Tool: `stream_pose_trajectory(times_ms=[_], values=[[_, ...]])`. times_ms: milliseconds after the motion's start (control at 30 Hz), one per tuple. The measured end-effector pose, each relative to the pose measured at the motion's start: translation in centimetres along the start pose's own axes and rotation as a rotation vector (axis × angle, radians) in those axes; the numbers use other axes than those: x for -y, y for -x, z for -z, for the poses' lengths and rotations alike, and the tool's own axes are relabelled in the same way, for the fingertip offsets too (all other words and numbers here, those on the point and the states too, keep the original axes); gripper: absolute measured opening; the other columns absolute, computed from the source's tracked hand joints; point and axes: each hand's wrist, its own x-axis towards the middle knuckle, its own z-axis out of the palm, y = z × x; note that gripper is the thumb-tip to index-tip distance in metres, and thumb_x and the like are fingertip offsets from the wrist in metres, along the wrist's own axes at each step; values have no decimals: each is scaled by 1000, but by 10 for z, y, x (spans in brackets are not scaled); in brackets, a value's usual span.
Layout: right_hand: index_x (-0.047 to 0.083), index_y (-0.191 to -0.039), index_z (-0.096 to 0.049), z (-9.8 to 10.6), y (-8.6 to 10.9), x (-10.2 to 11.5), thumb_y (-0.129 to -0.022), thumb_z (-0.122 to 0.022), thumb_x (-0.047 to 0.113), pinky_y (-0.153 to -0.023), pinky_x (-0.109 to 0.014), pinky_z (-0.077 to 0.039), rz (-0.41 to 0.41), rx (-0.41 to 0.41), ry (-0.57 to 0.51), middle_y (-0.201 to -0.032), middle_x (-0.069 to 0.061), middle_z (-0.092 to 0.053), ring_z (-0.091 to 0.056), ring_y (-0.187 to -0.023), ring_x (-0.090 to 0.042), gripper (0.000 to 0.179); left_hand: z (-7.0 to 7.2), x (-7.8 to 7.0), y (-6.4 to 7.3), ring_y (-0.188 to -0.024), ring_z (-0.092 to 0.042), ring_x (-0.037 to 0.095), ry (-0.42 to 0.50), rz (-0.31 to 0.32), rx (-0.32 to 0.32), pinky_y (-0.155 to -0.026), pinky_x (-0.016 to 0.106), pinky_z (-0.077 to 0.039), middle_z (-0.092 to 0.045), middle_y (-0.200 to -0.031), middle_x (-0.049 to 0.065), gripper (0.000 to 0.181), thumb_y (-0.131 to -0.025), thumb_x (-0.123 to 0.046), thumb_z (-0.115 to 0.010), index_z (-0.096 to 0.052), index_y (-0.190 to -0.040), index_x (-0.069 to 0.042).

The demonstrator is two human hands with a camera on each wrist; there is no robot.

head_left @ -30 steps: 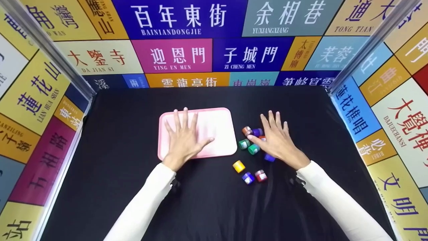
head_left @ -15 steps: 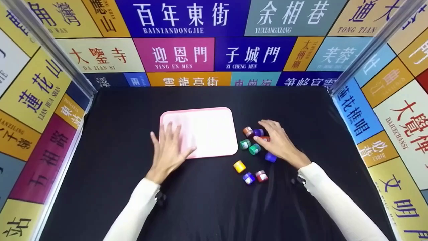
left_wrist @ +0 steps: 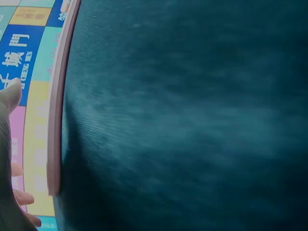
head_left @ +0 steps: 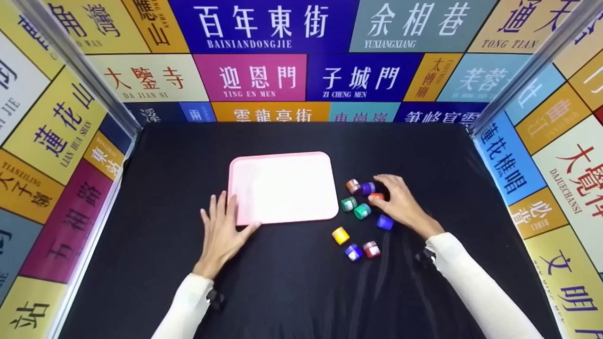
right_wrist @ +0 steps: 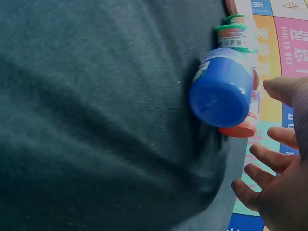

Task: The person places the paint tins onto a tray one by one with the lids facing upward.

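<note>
A pink-rimmed white tray (head_left: 292,188) lies on the black cloth. My left hand (head_left: 220,233) is at its near left corner, fingers extended along the left side and thumb by the front rim. In the left wrist view the tray's edge (left_wrist: 58,106) runs beside the fingers. My right hand (head_left: 403,205) hovers with spread, slightly bent fingers beside a red-orange paint jar (head_left: 375,197), partly hidden by the thumb. The right wrist view shows a gap between the fingers and the nearby jars. A blue jar (head_left: 385,222) lies just in front of this hand.
Left of the right hand lie a brown jar (head_left: 353,186), a purple jar (head_left: 367,189) and two green jars (head_left: 362,211). Nearer are a yellow jar (head_left: 340,235), another blue jar (head_left: 353,252) and a dark red jar (head_left: 371,249). Sign-printed panels (head_left: 249,77) enclose the table.
My left hand has moved from over the tray's middle left and toward me to its near left corner. My right hand has lowered slightly beside the jars, its fingers bending more.
</note>
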Motion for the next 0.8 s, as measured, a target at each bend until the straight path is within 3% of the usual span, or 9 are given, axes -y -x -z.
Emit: stream_pose_trajectory(times_ms=[300, 600, 800], values=[[-8, -146, -63, -6, 10, -10, -95, -87, 16, -122, -60, -37, -1, -9, -13, -147, -29, -62, -50, -141, -48, 61, 1, 15, 10, -167, -13, 52, 70, 62, 37, -127, 81, -5, -29, -177, 28, 112, -90, -72, -77, -38, -170, -5], [-7, -144, -66, -11, 22, -20, -92, -88, 11, -122, -61, -36, -32, -38, -26, -145, -31, -63, -49, -140, -48, 60, -1, 28, 10, -166, -15, 53, 59, 32, 46, -130, 76, 1, -33, -174, 30, 115, -87, -70, -82, -38, -170, -3], [-6, -137, -71, -16, 25, -23, -89, -89, 7, -117, -63, -38, -15, -90, -43, -137, -30, -66, -51, -134, -49, 52, -7, 34, 13, -167, -9, 53, 33, 5, 73, -133, 69, 5, -28, -176, 31, 124, -85, -75, -81, -30, -173, -5]])
